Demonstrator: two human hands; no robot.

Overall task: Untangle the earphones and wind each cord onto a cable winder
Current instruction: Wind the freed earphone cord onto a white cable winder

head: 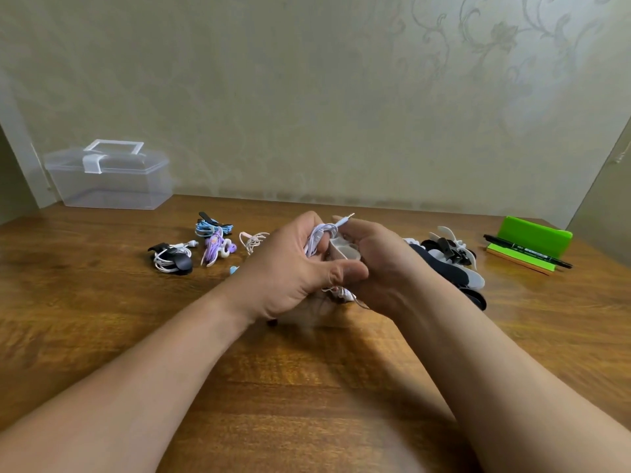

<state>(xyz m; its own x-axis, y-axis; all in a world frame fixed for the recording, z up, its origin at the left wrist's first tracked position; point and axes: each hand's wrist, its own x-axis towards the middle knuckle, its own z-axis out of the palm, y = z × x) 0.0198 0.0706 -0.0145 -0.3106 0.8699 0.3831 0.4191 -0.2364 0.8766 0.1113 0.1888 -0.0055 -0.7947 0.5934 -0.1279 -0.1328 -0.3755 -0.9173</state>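
At the centre of the frame we see the left hand [293,268] curled round a bundled white cord [319,238], its plug [345,220] poking upward. The right hand [379,264] grips a pale winder [343,251] touching that bundle. Left of centre, three wound earphones [170,259] lie on the tabletop [102,319]; spare winders [450,257] are piled at right, and a clear box [109,179] stands at upper left.
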